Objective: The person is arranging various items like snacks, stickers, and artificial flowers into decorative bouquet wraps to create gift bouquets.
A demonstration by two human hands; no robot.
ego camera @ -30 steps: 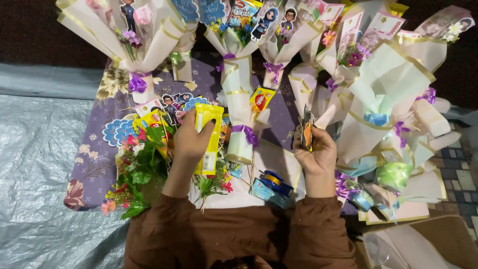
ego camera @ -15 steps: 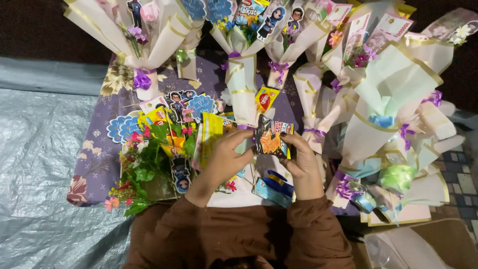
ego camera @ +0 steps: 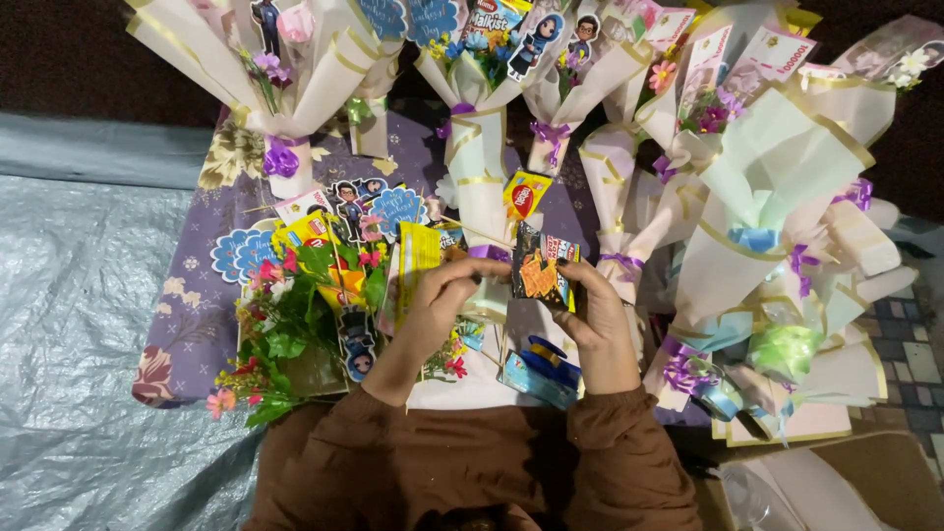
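Note:
Both hands meet over my lap. My right hand (ego camera: 597,320) holds a small dark snack packet (ego camera: 543,267) with orange print by its right edge. My left hand (ego camera: 444,300) grips the same packet's left edge with its fingertips, and a yellow snack packet (ego camera: 417,258) stands behind its palm. Brown sleeves cover both forearms. Under the hands lies a white paper wrap with small artificial flowers (ego camera: 452,362) and a blue tape dispenser (ego camera: 541,369).
Several cream and mint paper-wrapped bouquets (ego camera: 777,187) with purple ribbons, snacks and cartoon cutouts fan across the top and right. A loose bunch of artificial flowers (ego camera: 290,334) lies at left on a purple floral cloth (ego camera: 192,324). A grey plastic sheet (ego camera: 69,324) covers the floor at left.
My left hand came away from the upright yellow packet and moved right to join my right hand. The dark packet, earlier held low at right, is now raised between both hands.

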